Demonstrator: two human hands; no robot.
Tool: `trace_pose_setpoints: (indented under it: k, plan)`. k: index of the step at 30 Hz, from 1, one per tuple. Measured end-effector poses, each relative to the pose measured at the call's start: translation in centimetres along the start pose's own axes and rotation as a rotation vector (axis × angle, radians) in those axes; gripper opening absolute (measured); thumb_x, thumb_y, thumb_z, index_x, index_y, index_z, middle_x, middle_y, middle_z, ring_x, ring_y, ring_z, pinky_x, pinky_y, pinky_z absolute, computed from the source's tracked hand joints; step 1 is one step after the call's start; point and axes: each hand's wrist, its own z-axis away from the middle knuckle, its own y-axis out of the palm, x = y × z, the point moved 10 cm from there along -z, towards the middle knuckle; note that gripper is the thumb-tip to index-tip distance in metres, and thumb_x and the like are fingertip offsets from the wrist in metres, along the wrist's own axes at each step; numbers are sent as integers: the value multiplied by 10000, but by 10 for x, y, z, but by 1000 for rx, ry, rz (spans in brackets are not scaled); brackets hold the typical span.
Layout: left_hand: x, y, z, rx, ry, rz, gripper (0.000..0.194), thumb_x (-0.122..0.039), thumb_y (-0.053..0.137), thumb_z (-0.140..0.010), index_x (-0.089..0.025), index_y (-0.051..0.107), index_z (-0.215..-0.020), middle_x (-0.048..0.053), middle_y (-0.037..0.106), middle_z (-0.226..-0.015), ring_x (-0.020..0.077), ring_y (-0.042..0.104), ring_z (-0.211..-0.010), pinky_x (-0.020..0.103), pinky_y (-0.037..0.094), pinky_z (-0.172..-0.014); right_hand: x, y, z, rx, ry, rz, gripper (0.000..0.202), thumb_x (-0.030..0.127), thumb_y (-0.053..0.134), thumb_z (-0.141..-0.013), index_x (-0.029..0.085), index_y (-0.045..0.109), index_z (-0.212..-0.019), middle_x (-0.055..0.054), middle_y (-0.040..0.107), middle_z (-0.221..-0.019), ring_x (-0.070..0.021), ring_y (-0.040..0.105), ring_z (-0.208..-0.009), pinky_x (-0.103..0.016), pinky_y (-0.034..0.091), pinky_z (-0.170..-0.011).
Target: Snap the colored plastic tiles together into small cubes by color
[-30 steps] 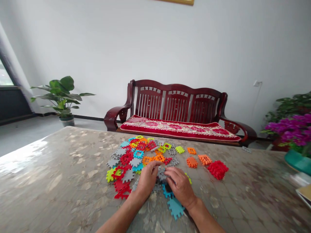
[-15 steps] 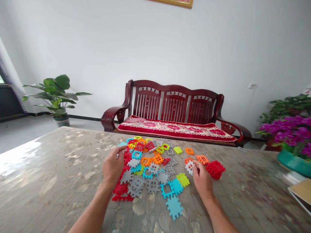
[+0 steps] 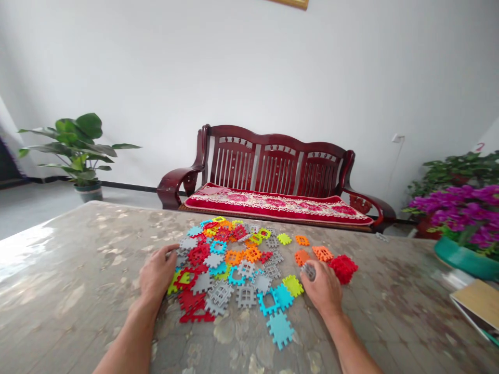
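Note:
My right hand (image 3: 324, 286) is closed round a small grey interlocking plastic tile (image 3: 310, 271), pinched between thumb and fingers above the table. Beside it lie an orange tile (image 3: 301, 257) and a stack of red tiles (image 3: 343, 268). My left hand (image 3: 158, 272) rests at the left edge of a heap of tiles, fingers curled; a bit of grey shows at its fingertips, but what it grips is hidden. The heap holds several notched tiles: grey window-like ones (image 3: 246, 296), red ones (image 3: 191, 299), orange ones (image 3: 253, 254) and blue ones (image 3: 280, 328).
A patterned cloth (image 3: 97, 291) covers the table (image 3: 397, 311). A box-like item (image 3: 477, 306) and a teal pot of purple flowers (image 3: 468, 258) stand at the right. Behind is a wooden bench (image 3: 277, 161) with a red cushion; a potted plant (image 3: 80, 150) is on the floor left.
My left hand has moved left, off the heap to its edge, uncovering red, grey and green tiles. My right hand has turned palm-down, the grey tile now largely covered. The view has shifted slightly.

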Motion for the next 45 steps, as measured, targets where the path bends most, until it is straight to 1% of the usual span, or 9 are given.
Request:
trace_pose_setpoints:
  k: [6, 12, 17, 23, 28, 31, 33, 40, 45]
  plan:
    - [1, 7, -5, 10, 32, -52, 447, -367, 400, -882, -251, 708, -1184, 92, 721, -1173, 285, 664, -1024, 370, 512, -822, 5, 7, 4, 35, 5, 47, 352, 253, 605, -791, 207, 610, -1140, -91, 659, -1114, -261, 600, -1026, -344, 415, -839]
    - [0, 9, -4, 38, 22, -82, 449, -373, 393, -888, -272, 689, -1210, 96, 703, -1215, 292, 644, -1074, 389, 495, -844, 1, 3, 5, 7, 28, 71, 353, 271, 593, -799, 203, 614, -1145, -104, 667, -1101, -272, 602, -1004, -358, 423, -823]
    - [-3, 11, -3, 46, 43, -82, 448, -374, 399, -885, -275, 689, -1212, 106, 689, -1239, 310, 622, -1117, 412, 482, -871, -2, 6, 7, 34, 40, 52, 312, 282, 580, -812, 186, 634, -1104, -117, 687, -1107, -270, 613, -971, -361, 427, -817]
    - [-5, 9, -2, 23, 47, -73, 437, -366, 420, -875, -266, 706, -1189, 114, 703, -1206, 318, 625, -1108, 425, 482, -891, -13, 7, 7, 68, 133, 103, 371, 334, 585, -831, 163, 648, -1154, -149, 682, -1090, -292, 609, -959, -381, 427, -808]
    - [-7, 10, -1, 40, 37, -80, 449, -349, 408, -881, -268, 688, -1222, 115, 689, -1234, 308, 612, -1137, 420, 474, -911, -13, -7, 9, -14, 140, 101, 331, 322, 559, -858, 184, 665, -1139, -138, 667, -1143, -290, 587, -991, -385, 418, -817]
    - [-6, 12, -1, 50, 28, -83, 453, -358, 403, -880, -278, 684, -1226, 112, 685, -1239, 316, 608, -1144, 442, 466, -929, 9, -18, 11, -88, 28, -16, 272, 275, 520, -858, 192, 689, -1054, -104, 688, -1111, -258, 582, -996, -372, 411, -870]
    - [-7, 11, -1, 39, 30, -83, 446, -360, 411, -876, -286, 689, -1217, 107, 688, -1233, 319, 609, -1139, 451, 463, -936, 34, -22, 13, -83, -62, -111, 250, 281, 522, -852, 206, 698, -1013, -79, 710, -1055, -245, 586, -990, -366, 411, -896]
    - [-8, 9, 0, 30, 39, -65, 429, -347, 429, -871, -279, 702, -1195, 101, 693, -1234, 317, 612, -1138, 452, 465, -940, 123, -13, 31, 111, -261, -183, 183, 273, 630, -821, 294, 694, -990, -14, 739, -953, -237, 625, -915, -355, 437, -812]
    - [-7, 10, 1, 41, 30, -48, 431, -347, 425, -872, -273, 702, -1195, 101, 693, -1232, 319, 606, -1155, 462, 455, -959, 147, 0, 39, 159, -306, -165, 202, 189, 636, -811, 291, 692, -976, -25, 720, -962, -245, 631, -918, -353, 440, -786]
